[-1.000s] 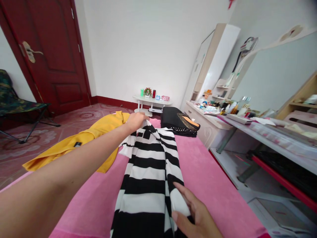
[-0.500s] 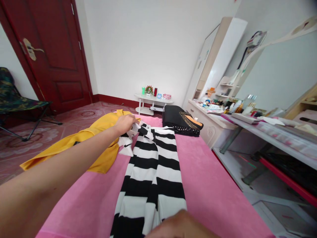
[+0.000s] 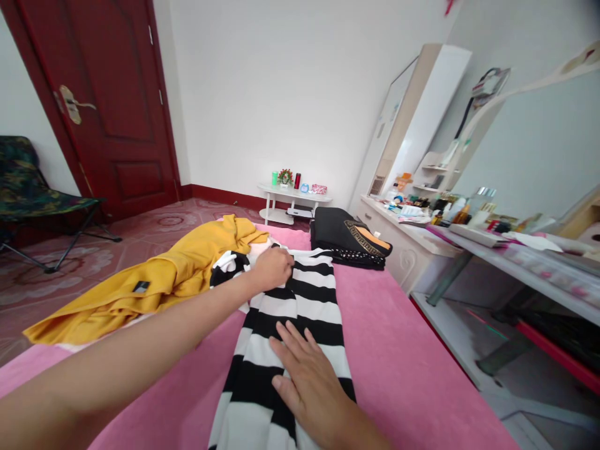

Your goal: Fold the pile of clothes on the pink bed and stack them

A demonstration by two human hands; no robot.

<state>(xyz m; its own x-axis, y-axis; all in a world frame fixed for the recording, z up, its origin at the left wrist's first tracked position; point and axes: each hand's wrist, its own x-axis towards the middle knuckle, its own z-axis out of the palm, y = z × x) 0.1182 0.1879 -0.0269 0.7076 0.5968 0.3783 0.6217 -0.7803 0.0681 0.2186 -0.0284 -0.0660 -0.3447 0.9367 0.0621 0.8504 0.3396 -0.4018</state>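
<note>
Smoothing the black-and-white striped garment [image 3: 317, 289] on the pink bedspread [image 3: 389, 350] likely works best with the right hand [image 3: 309, 378] — spread flat over it — pressing lightly, while the left hand [image 3: 275, 267], curled at the far end, steadies; I can't tell whether it grips.

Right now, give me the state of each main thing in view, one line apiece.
Striped garment, laid lengthwise, partly folded
Left hand, curled on the striped garment; grip unclear
Right hand, open, palm down on the striped garment
Yellow garment, rumpled
Dark clothes, folded, stacked
Pink bedspread, spread out
Red door, shut
Camouflage chair, unfolded
Red canister, upright
</note>
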